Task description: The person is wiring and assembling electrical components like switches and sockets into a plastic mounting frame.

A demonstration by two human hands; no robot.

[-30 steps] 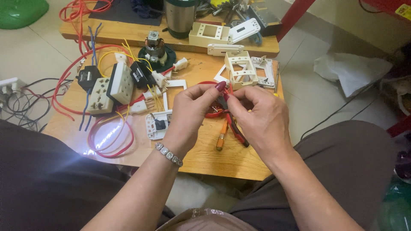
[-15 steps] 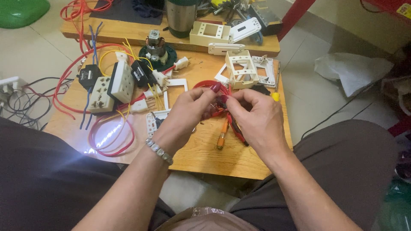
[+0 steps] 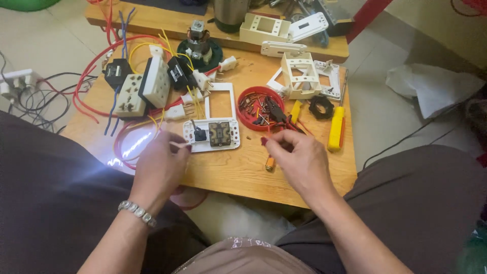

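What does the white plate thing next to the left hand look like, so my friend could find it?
Start at the low wooden table and find the red round lid full of small screws. Left of it, by the left hand, lies the white switch plate. Unlike the empty white frames nearby, it holds a black switch and a brown square module.

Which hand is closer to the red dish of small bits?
Right. The right hand is just below the red dish, fingertips near its rim. The left hand is farther off to the dish's lower left, by the white switch plate.

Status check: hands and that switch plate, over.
Left hand touching white switch plate, pinching something small. Right hand hovers by red dish. Yellow screwdriver alongside.
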